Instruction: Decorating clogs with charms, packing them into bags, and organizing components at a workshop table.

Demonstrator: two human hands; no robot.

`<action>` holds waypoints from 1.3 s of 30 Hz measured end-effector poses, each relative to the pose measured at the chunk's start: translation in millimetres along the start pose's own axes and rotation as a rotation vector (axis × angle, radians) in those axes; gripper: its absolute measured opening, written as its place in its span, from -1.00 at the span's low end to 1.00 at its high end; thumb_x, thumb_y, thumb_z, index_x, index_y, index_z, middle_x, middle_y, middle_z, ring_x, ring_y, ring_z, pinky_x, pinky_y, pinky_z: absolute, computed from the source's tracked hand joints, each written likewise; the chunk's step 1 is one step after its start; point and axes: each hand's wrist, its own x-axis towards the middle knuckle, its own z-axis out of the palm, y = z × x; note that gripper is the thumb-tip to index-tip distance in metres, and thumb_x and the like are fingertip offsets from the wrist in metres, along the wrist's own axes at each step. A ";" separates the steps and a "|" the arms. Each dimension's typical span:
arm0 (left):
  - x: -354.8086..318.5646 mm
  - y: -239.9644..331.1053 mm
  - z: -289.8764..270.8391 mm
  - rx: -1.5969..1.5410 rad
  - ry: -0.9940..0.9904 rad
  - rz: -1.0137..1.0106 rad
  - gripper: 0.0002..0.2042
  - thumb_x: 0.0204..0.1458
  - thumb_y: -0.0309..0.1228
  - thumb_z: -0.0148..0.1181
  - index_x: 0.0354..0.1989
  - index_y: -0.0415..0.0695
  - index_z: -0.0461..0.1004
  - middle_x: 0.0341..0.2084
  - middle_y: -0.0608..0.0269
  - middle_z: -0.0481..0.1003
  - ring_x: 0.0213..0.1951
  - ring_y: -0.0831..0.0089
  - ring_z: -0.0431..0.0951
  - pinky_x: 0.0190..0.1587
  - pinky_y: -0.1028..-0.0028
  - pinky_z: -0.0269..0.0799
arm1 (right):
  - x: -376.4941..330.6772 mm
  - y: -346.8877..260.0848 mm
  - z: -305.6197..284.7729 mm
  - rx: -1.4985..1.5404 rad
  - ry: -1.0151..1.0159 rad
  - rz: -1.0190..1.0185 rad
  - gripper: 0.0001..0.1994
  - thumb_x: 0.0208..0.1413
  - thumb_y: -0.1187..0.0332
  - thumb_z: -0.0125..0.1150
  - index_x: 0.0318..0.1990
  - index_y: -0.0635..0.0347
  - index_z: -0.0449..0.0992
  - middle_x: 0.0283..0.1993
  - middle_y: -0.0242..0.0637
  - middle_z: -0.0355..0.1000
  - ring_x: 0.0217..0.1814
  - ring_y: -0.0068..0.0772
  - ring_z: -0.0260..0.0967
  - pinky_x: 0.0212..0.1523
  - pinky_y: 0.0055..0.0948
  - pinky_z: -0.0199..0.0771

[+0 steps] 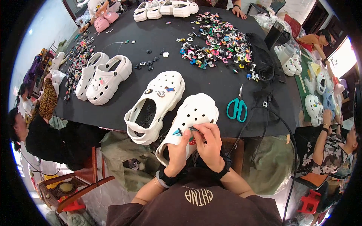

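Note:
A white clog (196, 106) with holes in its toe lies tilted at the table's near edge. My left hand (176, 153) grips its side, thumb up on the top next to a blue sailboat charm (177, 132). Above the shoe's top my right hand (209, 146) pinches a small dark shoe charm (193, 129), whose face I cannot make out. A red strawberry-like charm (192, 140) shows partly under the right fingers. Left of this shoe stands a second white clog (166, 85) bearing several charms, among them a round one and a blue dachshund-like one.
Teal-handled scissors (237, 109) lie to the right, close to a black cable (283, 122). A large charm pile (222, 41) is beyond them. Another white clog pair (109, 79) stands left. A dark bottle (274, 34) is at the far right. Other people work around the table.

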 end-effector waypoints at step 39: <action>-8.7 -5.4 -3.9 -0.226 -0.030 -0.205 -0.69 0.18 -0.27 -0.02 0.01 -0.19 0.30 -0.18 0.27 0.43 -0.18 0.51 0.45 -0.19 0.51 0.41 | 1.7 -20.3 -8.8 -0.257 -0.073 -0.110 -0.86 -0.11 0.44 0.25 -0.33 0.08 0.51 -0.41 -0.37 0.26 -0.34 -0.38 0.25 -0.31 -0.40 0.11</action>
